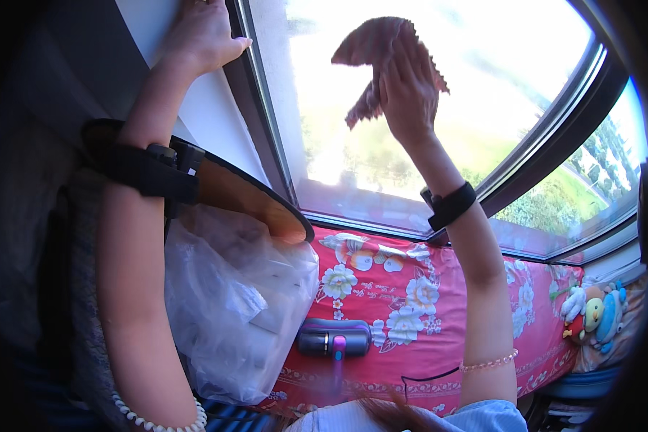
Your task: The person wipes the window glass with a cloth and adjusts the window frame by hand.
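My right hand (407, 100) presses a pinkish-brown cloth (375, 46) with zigzag edges against the bright window pane (480, 81). Its fingers point up over the cloth, and one loose flap hangs to the lower left. At the upper left, my left hand (202, 46) leans on the side of the dark window frame (264, 119), thumb stretched out onto it. The fingers of that hand run partly out of the picture, so their grip is hidden. Black straps with small devices circle both forearms.
Below the window lies a red flowered cloth (356, 291), bearing a dark handheld appliance with a purple handle (335, 340). A clear plastic bag (237, 313) and a dark-rimmed round object (227, 189) stand beneath my left arm. Plush toys (596, 316) sit at the right.
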A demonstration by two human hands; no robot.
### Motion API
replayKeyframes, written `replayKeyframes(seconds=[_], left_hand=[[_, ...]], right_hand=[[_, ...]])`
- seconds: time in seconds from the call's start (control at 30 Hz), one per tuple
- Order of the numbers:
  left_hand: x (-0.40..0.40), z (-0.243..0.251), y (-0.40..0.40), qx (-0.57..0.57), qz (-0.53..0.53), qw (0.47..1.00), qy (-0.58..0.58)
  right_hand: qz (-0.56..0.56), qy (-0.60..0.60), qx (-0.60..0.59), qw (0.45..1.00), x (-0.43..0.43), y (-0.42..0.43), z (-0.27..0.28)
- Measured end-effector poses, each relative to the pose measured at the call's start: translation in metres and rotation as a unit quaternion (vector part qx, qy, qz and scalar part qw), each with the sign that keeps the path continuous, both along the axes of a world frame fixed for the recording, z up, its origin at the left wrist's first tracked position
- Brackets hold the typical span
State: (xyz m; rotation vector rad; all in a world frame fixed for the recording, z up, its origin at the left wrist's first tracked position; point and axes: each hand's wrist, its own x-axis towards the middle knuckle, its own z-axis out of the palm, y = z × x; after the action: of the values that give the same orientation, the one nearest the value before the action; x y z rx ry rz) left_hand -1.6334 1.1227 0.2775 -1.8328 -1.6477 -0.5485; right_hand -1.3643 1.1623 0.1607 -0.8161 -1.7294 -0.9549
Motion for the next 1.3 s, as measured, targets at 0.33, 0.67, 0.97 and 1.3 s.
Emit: replayKeyframes(seconds=[0.33,0.67,0.97,1.3], left_hand=[[-0.012,-0.004,0.016,0.038,-0.030,0.999,-0.010],[-0.017,-0.005,0.015,0.036,-0.042,0.998,0.024],[-0.007,-0.006,0.010,0.011,-0.047,0.999,0.005],[-0.004,-0.013,0.012,0.054,-0.064,0.996,0.042]], right_hand=[[0.139,0.132,0.041,0.981,-0.128,0.020,0.045],[0.065,-0.021,-0.044,0.997,-0.159,0.025,-0.091],[0.064,-0.045,-0.107,0.991,-0.156,0.022,-0.186],[0.033,-0.161,-0.216,0.963,-0.138,0.012,-0.299]])
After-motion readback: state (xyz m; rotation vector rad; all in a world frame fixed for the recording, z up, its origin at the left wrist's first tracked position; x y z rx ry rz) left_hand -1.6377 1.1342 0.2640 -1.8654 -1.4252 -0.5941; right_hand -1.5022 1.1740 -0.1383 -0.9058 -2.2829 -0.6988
